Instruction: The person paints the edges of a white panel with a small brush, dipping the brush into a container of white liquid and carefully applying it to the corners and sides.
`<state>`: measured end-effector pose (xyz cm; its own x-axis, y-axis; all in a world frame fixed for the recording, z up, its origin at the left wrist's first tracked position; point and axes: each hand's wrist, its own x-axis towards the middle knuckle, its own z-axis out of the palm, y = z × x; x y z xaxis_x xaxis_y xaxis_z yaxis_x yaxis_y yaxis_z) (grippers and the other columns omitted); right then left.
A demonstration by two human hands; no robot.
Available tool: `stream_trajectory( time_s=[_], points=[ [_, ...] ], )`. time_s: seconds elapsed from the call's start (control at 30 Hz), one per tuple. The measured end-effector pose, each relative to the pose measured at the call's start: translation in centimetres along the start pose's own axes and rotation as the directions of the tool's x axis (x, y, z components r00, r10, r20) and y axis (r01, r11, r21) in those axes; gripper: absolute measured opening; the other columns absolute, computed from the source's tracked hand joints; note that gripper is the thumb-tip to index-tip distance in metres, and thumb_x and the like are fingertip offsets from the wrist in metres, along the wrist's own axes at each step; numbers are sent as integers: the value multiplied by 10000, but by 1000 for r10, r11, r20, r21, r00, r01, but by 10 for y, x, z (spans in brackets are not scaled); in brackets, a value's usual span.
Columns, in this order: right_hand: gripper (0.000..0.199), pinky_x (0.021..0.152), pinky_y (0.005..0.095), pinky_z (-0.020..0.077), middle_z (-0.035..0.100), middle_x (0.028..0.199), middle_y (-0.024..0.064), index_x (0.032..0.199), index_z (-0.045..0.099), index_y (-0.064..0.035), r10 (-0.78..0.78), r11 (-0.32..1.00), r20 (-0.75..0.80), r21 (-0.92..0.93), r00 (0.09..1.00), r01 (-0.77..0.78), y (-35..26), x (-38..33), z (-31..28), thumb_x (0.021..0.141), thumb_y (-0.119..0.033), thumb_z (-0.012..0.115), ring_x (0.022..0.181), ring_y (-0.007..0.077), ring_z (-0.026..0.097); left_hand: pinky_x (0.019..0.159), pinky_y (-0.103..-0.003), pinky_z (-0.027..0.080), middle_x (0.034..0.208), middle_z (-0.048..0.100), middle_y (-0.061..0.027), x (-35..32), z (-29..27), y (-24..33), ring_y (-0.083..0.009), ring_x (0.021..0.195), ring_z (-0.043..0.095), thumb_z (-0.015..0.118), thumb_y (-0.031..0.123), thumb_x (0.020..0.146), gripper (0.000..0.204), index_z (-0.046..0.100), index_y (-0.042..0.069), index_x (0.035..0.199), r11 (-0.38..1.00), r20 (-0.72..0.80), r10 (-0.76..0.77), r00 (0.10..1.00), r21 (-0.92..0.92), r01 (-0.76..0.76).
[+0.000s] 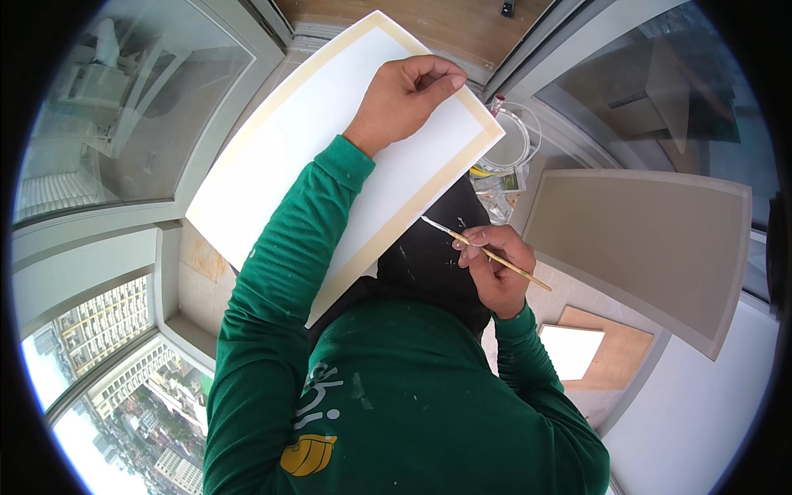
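A large white board (pixel 293 148) with a strip of cream tape along its border leans over my lap, tilted, its far corner up. Across it reaches my left hand (pixel 406 99), thumb and fingers pinched together at the upper right edge, by the tape. What lies between those fingertips is hidden. In my right hand (pixel 502 262) is a thin paintbrush (pixel 518 270), gripped like a pen. Its white-coated bristles point up and left, close to the board's lower right edge but apart from it.
A white bucket (pixel 511 140) stands behind the board beside crumpled plastic (pixel 499 202). A greyish-brown panel (pixel 635 239) with a pale border leans at right. Below it, a small white sheet (pixel 569 352) lies on a brown board (pixel 623 351). Window frames (pixel 210 82) enclose the left side.
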<state>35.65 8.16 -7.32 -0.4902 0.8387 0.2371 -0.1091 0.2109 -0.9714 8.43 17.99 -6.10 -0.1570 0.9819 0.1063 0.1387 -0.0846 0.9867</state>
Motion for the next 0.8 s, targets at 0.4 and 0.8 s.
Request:
stream_trajectory(
  time_s=[0.4, 0.8],
  points=[
    [203, 727, 275, 619, 786, 943, 137, 1048, 660, -10, -37, 988, 44, -147, 998, 44, -3, 0, 12, 875, 83, 710, 837, 210, 804, 834, -237, 540, 1018, 759, -12, 0, 0, 2, -76, 914, 654, 724, 146, 1044, 226, 759, -9, 1205, 999, -5, 21, 1000, -39, -21],
    [155, 633, 258, 508, 749, 1053, 162, 1213, 630, 8, 141, 954, -271, 294, 952, -58, 13, 17, -20, 1065, -26, 600, 775, 163, 689, 829, -267, 513, 964, 719, -8, -8, -7, 15, -100, 877, 609, 726, 142, 1041, 208, 759, -2, 1188, 994, -101, 40, 994, -93, -49]
  ],
)
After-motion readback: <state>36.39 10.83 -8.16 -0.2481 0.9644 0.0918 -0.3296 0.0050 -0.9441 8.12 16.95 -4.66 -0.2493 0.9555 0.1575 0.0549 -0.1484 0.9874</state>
